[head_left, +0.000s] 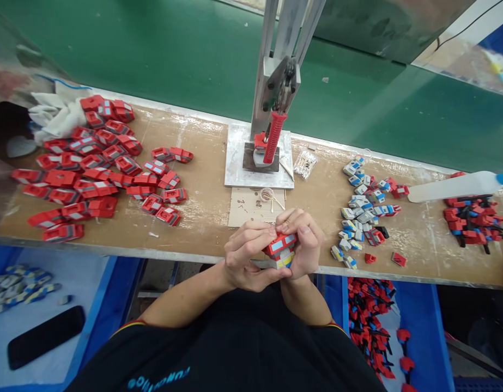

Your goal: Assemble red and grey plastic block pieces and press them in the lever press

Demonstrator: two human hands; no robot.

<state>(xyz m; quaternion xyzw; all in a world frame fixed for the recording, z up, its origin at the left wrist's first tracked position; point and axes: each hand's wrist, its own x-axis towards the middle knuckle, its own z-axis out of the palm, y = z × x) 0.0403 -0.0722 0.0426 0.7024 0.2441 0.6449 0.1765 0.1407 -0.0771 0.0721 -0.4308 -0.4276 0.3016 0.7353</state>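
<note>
Both my hands close around a small toy vehicle body (282,247) near the bench's front edge. Its upper part is red with pale blue windows, and its lower part is white with yellow and blue. My left hand (248,256) grips it from the left, thumb underneath and fingers on top. From the right, my right hand (303,245) wraps round it, with fingertips pressing the top. The palms hide much of the toy. Just beyond my hands lie a piece of cardboard (243,209), a small round dish (267,195) and cotton swabs (278,201).
A hand press (259,162) with a red handle (274,136) stands ahead. Red toy shells (98,174) cover the bench's left. White-and-blue parts (359,209), a white bottle (455,187) and red-and-black parts (474,218) lie right. Blue bins (426,326) sit below; a phone (46,337) lies left.
</note>
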